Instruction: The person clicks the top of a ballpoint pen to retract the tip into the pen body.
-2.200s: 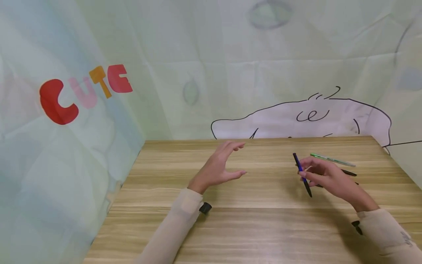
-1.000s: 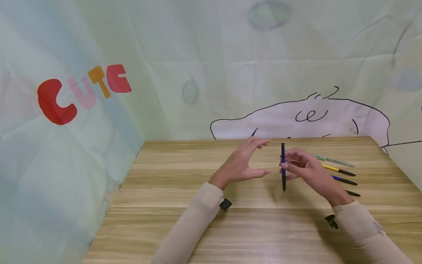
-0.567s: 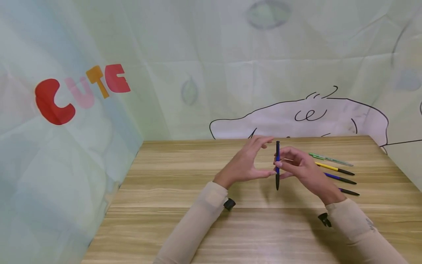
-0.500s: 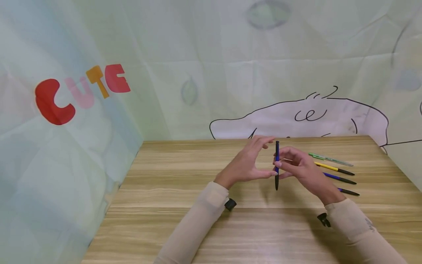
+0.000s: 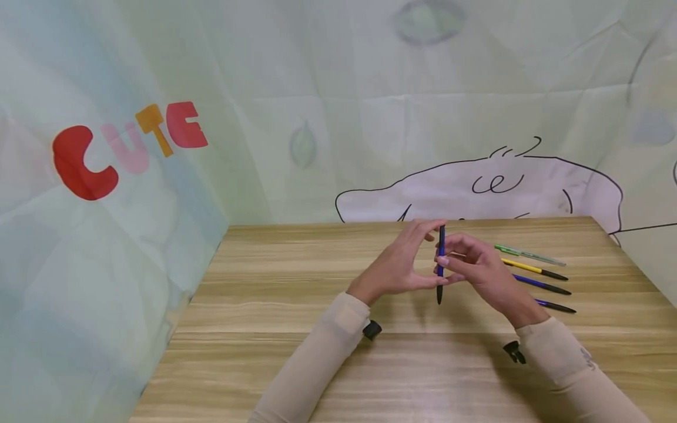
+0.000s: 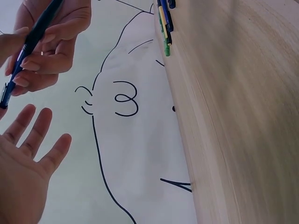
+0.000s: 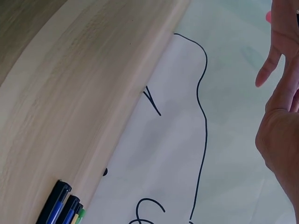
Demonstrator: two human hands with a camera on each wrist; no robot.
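My right hand pinches a blue and black pen between thumb and fingers, upright above the table. My left hand comes from the left, thumb and index finger spread wide. Its index fingertip meets the pen's top end, and its thumb lies against the lower part. In the left wrist view the pen slants, its clip end by the left index fingertip; the left hand's other fingers are spread and straight. The right wrist view has the right hand at its edge, the pen out of sight there.
On the wood-grain table, right of my hands, lie several pens in a row: a green one, a yellow and black one and blue and black ones. A printed cloth hangs behind and at the left.
The right hand has carried the pen leftward and turned it upright. My left hand has moved right to meet it, its thumb and then its index fingertip reaching the pen.
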